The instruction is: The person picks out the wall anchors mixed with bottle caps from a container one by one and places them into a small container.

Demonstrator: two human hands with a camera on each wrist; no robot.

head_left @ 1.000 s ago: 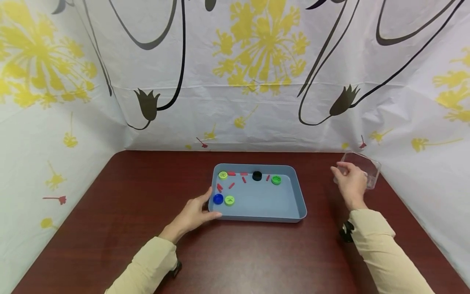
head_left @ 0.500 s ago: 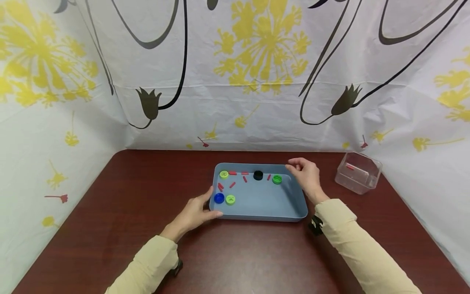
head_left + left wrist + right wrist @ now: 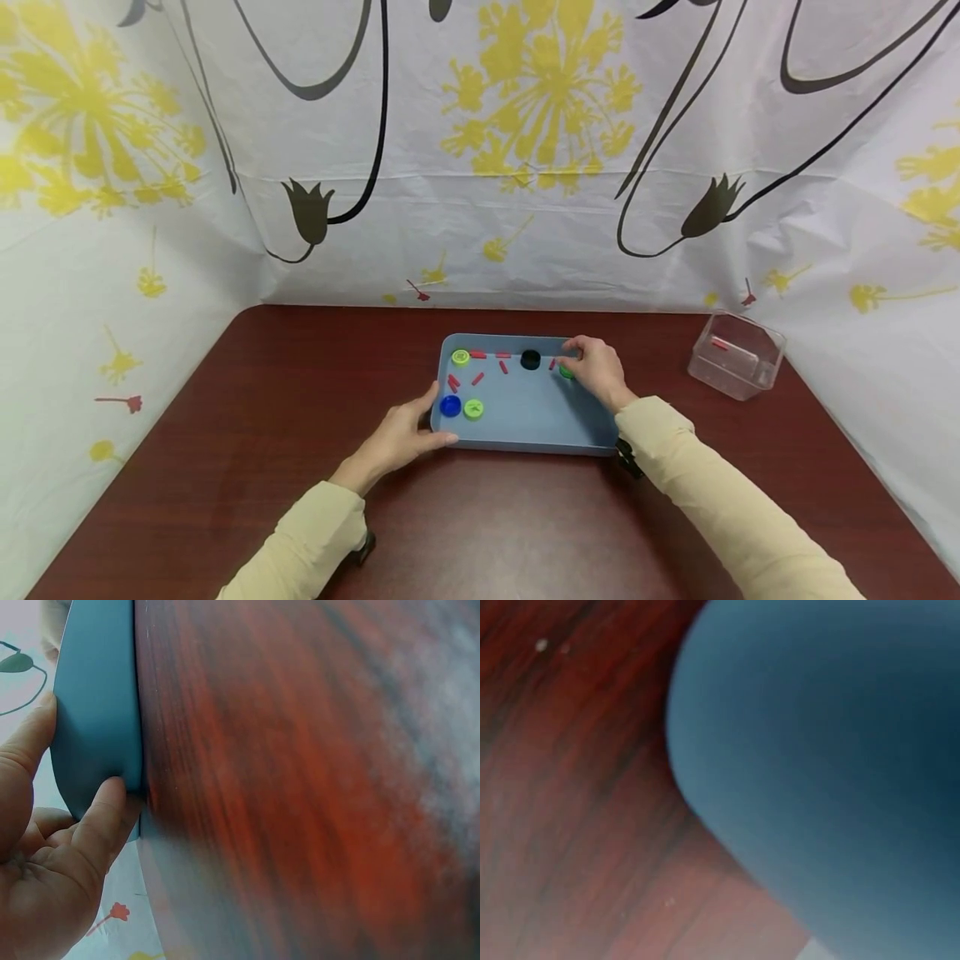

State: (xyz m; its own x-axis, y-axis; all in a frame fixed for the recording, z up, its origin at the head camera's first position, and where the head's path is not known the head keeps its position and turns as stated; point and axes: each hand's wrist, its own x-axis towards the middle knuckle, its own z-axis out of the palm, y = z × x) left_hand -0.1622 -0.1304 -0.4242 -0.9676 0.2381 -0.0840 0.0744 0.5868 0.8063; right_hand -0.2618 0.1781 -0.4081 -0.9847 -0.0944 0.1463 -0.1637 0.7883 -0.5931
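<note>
A shallow blue-grey tray (image 3: 525, 421) lies on the table with several small red sticks (image 3: 477, 378) and round plastic caps in it. My left hand (image 3: 397, 432) grips its near left corner, thumb on the front wall and fingers on the left side; the left wrist view shows the fingers against the tray wall (image 3: 97, 690). My right hand (image 3: 596, 367) is over the tray's far right part, thumb and index finger apart. Beside its fingertips are a red stick (image 3: 552, 364) and a green cap (image 3: 567, 372), partly hidden by the hand.
A clear plastic box (image 3: 731, 371) with a red stick (image 3: 718, 344) inside stands right of the tray. The tray also holds a black cap (image 3: 530, 359), a blue cap (image 3: 450, 406) and two yellow-green caps (image 3: 473, 409). Patterned cloth (image 3: 480, 250) rises behind the table.
My right hand has moved left from the clear box to above the tray's far right part. A red stick shows inside the box. My left hand stays at the tray corner.
</note>
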